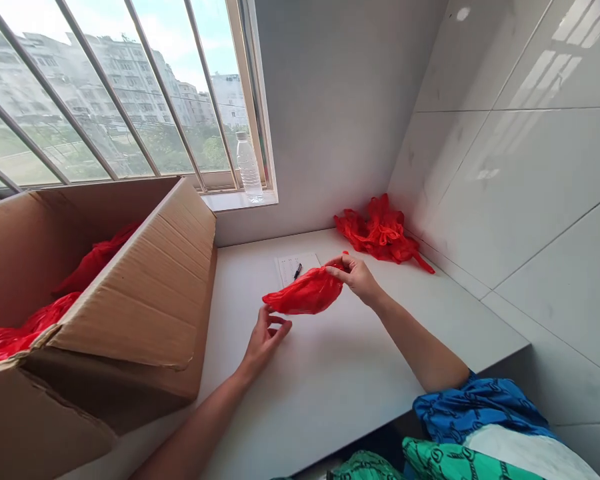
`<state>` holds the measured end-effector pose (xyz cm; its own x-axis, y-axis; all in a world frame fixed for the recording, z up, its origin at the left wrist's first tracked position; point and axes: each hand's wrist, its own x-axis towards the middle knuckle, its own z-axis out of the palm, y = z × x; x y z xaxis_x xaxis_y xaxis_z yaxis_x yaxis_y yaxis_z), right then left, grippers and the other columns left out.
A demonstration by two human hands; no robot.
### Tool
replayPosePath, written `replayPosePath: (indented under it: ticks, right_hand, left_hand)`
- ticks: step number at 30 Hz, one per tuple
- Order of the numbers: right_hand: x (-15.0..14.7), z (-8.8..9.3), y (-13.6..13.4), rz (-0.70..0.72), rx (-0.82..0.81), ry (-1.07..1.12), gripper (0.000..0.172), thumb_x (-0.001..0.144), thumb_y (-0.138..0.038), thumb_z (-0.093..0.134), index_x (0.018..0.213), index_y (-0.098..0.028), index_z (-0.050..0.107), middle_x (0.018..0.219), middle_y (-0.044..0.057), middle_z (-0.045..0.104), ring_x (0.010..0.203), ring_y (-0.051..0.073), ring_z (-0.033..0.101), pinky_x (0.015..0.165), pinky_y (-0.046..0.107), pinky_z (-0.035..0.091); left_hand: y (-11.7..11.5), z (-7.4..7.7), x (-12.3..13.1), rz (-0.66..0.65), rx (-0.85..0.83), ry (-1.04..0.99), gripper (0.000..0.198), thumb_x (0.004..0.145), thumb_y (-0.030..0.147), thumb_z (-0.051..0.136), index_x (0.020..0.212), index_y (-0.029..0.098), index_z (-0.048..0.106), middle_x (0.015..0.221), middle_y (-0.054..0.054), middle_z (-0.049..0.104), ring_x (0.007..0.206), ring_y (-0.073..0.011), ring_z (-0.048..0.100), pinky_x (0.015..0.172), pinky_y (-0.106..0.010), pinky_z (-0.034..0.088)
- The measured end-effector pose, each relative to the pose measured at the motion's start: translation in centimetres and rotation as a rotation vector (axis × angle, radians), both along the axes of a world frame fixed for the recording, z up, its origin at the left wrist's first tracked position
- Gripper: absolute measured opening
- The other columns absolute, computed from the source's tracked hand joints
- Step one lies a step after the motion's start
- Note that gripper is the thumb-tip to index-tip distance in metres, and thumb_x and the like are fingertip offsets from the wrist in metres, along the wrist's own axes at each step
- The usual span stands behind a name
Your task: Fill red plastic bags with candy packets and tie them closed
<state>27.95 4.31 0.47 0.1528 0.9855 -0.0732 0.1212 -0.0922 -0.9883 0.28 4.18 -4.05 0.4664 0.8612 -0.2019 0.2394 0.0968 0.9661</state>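
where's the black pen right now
In the head view, the black pen lies on a sheet of paper, just behind the red plastic bag in the right hand.

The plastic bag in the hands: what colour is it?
The bag is bright red, best seen in the head view.

Your bag [305, 292] is thin, crinkled red plastic with a slight sheen, and your box [130, 300] is rough corrugated cardboard. Your tiles [530, 200] are glossy, your counter [330, 413] smooth and matt, your bottle [249, 165] clear plastic.
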Motion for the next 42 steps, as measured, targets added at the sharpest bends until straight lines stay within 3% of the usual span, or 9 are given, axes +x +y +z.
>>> replayPosePath:
  ticks: [7,11,15,21,26,32,36,39,42]
  right_hand:
    - [-1.9,-3.4,-2.1,0.190,-0.109,-0.012,0.040,0.088,-0.052,0.061,0.115,-0.022,0.063,0.087,0.001,0.064,0.066,0.013,0.059,0.063,0.028,0.051]
    - [0.3,-4.0,-2.7,0.173,-0.170,-0.115,0.037,0.088,-0.057,0.060,0.096,-0.021,0.064,0.082,0.000,0.064,0.061,0.012,0.056,0.059,0.027,0.048]
    - [0.8,-4.2,-3.2,0.401,-0.295,-0.165,0.037,0.080,-0.056,0.070,0.087,-0.020,0.063,0.080,0.000,0.064,0.067,0.014,0.056,0.061,0.027,0.047]
    - [-1.9,-4.8,-3.4,0.501,-0.186,-0.097,0.025,0.087,-0.043,0.065,0.099,-0.021,0.067,0.085,0.000,0.065,0.074,0.015,0.058,0.068,0.027,0.046]
    - [-1.5,-4.7,-3.4,0.363,-0.260,-0.020,0.031,0.087,-0.049,0.064,0.080,-0.019,0.058,0.064,-0.004,0.055,0.056,0.012,0.051,0.056,0.025,0.042]
    - [-1.2,-3.8,-3.5,0.258,-0.236,0.052,0.034,0.088,-0.052,0.061,0.077,-0.021,0.053,0.059,-0.005,0.050,0.056,0.011,0.050,0.059,0.025,0.043]
    - [-1.1,-3.4,-3.7,0.284,-0.195,0.076,0.033,0.089,-0.048,0.061,0.074,-0.021,0.051,0.062,-0.005,0.050,0.058,0.011,0.050,0.059,0.025,0.042]
    - [-0.6,-3.1,-3.8,0.320,-0.189,-0.080,0.040,0.089,-0.049,0.061,0.065,-0.020,0.048,0.057,-0.006,0.044,0.053,0.010,0.040,0.053,0.024,0.034]
    - [-0.7,-2.8,-3.9,0.279,-0.122,-0.236,0.045,0.090,-0.050,0.060,0.060,-0.019,0.046,0.053,-0.006,0.039,0.051,0.009,0.033,0.052,0.024,0.028]
  left_hand:
    - [1.5,-0.8,-1.6,0.069,0.006,0.161,0.038,0.085,0.051,0.064,0.103,0.018,0.068,0.074,-0.001,0.064,0.067,-0.0137,0.058,0.062,-0.023,0.046]
    - [1.9,-1.1,-2.1,0.056,-0.043,0.193,0.037,0.090,0.050,0.057,0.101,0.017,0.070,0.087,-0.004,0.071,0.078,-0.0163,0.062,0.065,-0.023,0.046]
    - [2.3,-0.7,-2.4,-0.074,-0.090,0.231,0.041,0.095,0.050,0.047,0.105,0.018,0.070,0.094,-0.004,0.072,0.083,-0.0180,0.063,0.068,-0.024,0.046]
    - [2.2,-0.5,-2.5,-0.361,0.116,0.286,0.034,0.084,0.049,0.062,0.073,0.017,0.066,0.071,0.001,0.061,0.068,-0.0149,0.052,0.063,-0.024,0.040]
    - [2.4,-0.4,-2.9,-0.072,-0.153,0.097,0.035,0.086,0.048,0.061,0.079,0.014,0.067,0.074,0.000,0.062,0.068,-0.0149,0.053,0.059,-0.023,0.039]
    - [2.5,0.2,-2.7,0.119,-0.216,0.068,0.041,0.088,0.054,0.059,0.081,0.014,0.065,0.071,-0.001,0.061,0.063,-0.0139,0.053,0.056,-0.023,0.040]
    - [2.3,0.7,-2.8,0.059,-0.069,0.035,0.038,0.091,0.051,0.057,0.098,0.016,0.069,0.087,-0.005,0.069,0.078,-0.0182,0.060,0.066,-0.025,0.046]
    - [2.3,1.2,-3.1,-0.066,-0.028,-0.074,0.042,0.096,0.048,0.048,0.120,0.017,0.066,0.117,-0.010,0.068,0.104,-0.0242,0.062,0.087,-0.030,0.049]
    - [2.4,1.5,-3.3,-0.105,-0.037,-0.085,0.049,0.100,0.048,0.034,0.125,0.018,0.064,0.122,-0.010,0.067,0.112,-0.0253,0.061,0.094,-0.034,0.049]
